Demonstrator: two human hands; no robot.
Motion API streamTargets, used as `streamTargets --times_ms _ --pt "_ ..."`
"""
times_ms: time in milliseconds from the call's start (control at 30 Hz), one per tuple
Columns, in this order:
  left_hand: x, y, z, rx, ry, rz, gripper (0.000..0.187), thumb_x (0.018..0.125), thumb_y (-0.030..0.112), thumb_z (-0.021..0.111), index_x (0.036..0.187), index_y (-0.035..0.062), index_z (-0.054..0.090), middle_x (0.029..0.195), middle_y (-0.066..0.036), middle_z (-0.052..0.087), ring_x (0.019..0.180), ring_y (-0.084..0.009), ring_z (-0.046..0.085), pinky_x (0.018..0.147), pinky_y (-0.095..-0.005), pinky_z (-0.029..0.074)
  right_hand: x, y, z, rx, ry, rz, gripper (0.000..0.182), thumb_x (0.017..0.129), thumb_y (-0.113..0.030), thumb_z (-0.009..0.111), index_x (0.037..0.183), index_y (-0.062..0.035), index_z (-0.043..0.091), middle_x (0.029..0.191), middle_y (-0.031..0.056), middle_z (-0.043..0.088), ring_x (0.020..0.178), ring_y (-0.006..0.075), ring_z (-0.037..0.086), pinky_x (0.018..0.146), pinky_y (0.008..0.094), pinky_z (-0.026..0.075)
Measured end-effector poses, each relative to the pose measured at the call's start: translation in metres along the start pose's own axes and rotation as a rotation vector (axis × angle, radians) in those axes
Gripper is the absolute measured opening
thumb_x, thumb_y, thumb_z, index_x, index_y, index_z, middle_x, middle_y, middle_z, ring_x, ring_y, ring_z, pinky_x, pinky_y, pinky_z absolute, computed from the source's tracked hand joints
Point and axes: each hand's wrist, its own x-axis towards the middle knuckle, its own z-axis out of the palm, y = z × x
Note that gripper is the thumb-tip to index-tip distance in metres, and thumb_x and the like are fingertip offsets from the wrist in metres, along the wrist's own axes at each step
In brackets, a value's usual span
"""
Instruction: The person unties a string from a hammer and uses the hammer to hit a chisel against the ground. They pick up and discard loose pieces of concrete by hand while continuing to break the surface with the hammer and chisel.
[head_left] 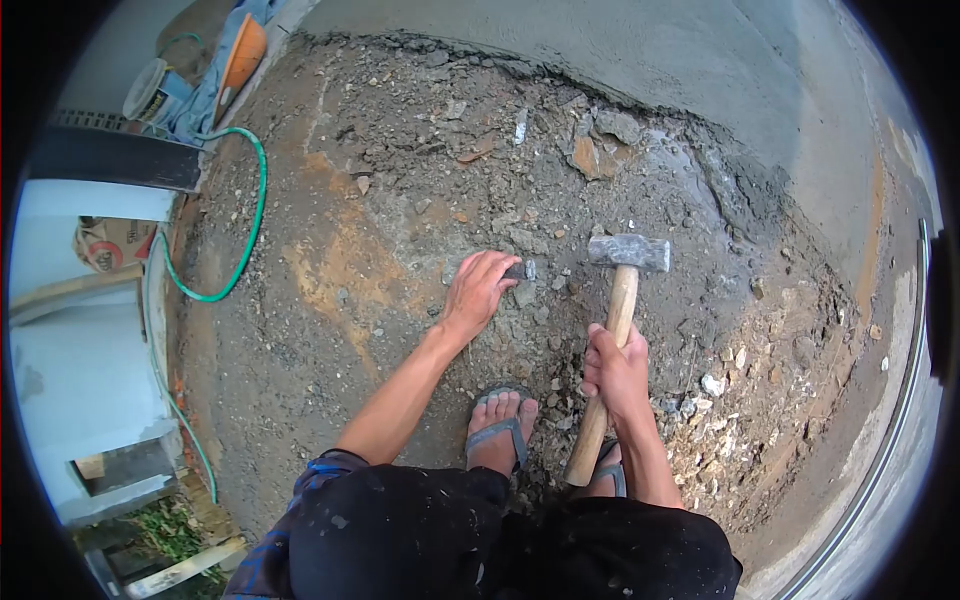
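Note:
My right hand [617, 370] is closed round the wooden handle of a sledgehammer [622, 300]. Its grey, worn steel head lies at the far end, above the rubble and to the right of my left hand. My left hand [476, 292] is wrapped round a short, dark metal chisel [519, 270], whose blunt, flattened end points toward the hammer. The chisel's other end is hidden by my fingers and palm. Broken, stony ground [420, 240] lies under both hands, just in front of my sandalled foot [497, 430].
Smooth wet concrete [640, 50] borders the rubble at the top and right. Loose slab pieces [596, 150] lie near its ragged edge. A green hose [262, 200] loops at left, below an orange hard hat [243, 52] and a white bucket [156, 92].

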Motion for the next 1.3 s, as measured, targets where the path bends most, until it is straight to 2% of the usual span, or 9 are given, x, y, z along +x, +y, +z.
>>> streamTargets --times_ms 267,400,467,767,867,933,967,1033,1300 --pt "-0.005 0.002 0.001 0.042 0.005 -0.049 0.036 0.082 0.009 0.072 0.116 0.0069 0.062 0.107 -0.009 0.063 0.105 -0.0298 0.059 0.094 -0.0417 0.045 -0.009 -0.078 0.000 0.536 0.242 -0.770 0.031 0.104 -0.021 0.049 0.078 -0.0112 0.035 0.055 -0.0050 0.031 0.041 0.0036 0.031 0.034 0.0228 0.029" --pt "-0.007 0.004 0.003 0.076 -0.009 -0.064 0.035 0.082 0.009 0.072 0.115 0.0072 0.062 0.109 -0.011 0.060 0.104 -0.0315 0.057 0.092 -0.0427 0.045 0.015 0.048 0.042 -0.382 -0.011 -0.155 0.014 0.097 -0.011 0.055 0.088 -0.0057 0.045 0.060 -0.0003 0.045 0.045 0.0101 0.044 0.038 0.0275 0.037" --pt "-0.001 -0.003 0.011 0.106 -0.001 -0.039 0.033 0.082 0.009 0.072 0.114 0.0077 0.063 0.111 -0.011 0.058 0.104 -0.0323 0.056 0.090 -0.0433 0.044 0.015 0.030 0.013 0.167 -0.114 0.224 0.012 0.097 -0.012 0.054 0.095 -0.0083 0.043 0.063 -0.0019 0.043 0.046 0.0075 0.040 0.038 0.0258 0.035" --pt "-0.007 -0.001 0.004 0.047 0.009 -0.036 0.039 0.079 0.005 0.074 0.116 0.0083 0.062 0.107 -0.011 0.057 0.101 -0.0317 0.055 0.087 -0.0427 0.044 -0.020 -0.083 -0.014 0.535 0.222 -0.725 0.030 0.103 -0.023 0.053 0.079 -0.0120 0.038 0.056 -0.0044 0.033 0.041 0.0041 0.031 0.034 0.0238 0.030" --pt "-0.007 -0.001 0.002 0.039 -0.030 -0.041 0.041 0.080 0.008 0.073 0.119 0.0089 0.060 0.109 -0.011 0.057 0.103 -0.0321 0.055 0.090 -0.0424 0.044 0.002 0.044 0.028 0.281 0.228 -0.315 0.027 0.100 -0.020 0.054 0.079 -0.0057 0.046 0.059 -0.0003 0.046 0.042 0.0099 0.042 0.037 0.0265 0.036" --pt "-0.012 -0.001 0.004 0.039 -0.046 -0.039 0.042 0.082 0.009 0.073 0.121 0.0089 0.059 0.112 -0.012 0.057 0.105 -0.0328 0.055 0.092 -0.0425 0.044 0.020 0.093 0.035 -0.455 0.050 -0.334 0.021 0.094 -0.017 0.061 0.097 0.0009 0.052 0.067 0.0065 0.054 0.046 0.0152 0.051 0.039 0.0293 0.042" --pt "-0.007 -0.005 0.003 0.057 -0.059 -0.033 0.043 0.083 0.011 0.072 0.124 0.0089 0.058 0.114 -0.012 0.057 0.106 -0.0334 0.055 0.094 -0.0427 0.044 0.010 0.079 0.024 -0.083 -0.088 0.096 0.019 0.096 -0.017 0.060 0.100 -0.0025 0.048 0.066 0.0055 0.052 0.045 0.0138 0.049 0.039 0.0286 0.040" --pt "-0.012 0.002 0.001 0.061 -0.095 -0.029 0.043 0.084 0.014 0.071 0.125 0.0089 0.057 0.116 -0.012 0.057 0.109 -0.0326 0.055 0.095 -0.0426 0.043 -0.012 0.043 0.006 0.075 -0.127 0.183 0.018 0.099 -0.019 0.057 0.098 -0.0087 0.042 0.062 0.0000 0.044 0.043 0.0085 0.041 0.035 0.0270 0.034" --pt "-0.030 -0.014 -0.030 0.281 0.055 -0.295 0.050 0.093 0.019 0.062 0.138 0.0049 0.046 0.139 -0.016 0.050 0.132 -0.0330 0.044 0.115 -0.0496 0.029 -0.008 -0.066 -0.019 0.659 0.249 -0.627 0.030 0.103 -0.025 0.051 0.081 -0.0129 0.035 0.055 -0.0044 0.033 0.040 0.0038 0.030 0.036 0.0229 0.029"
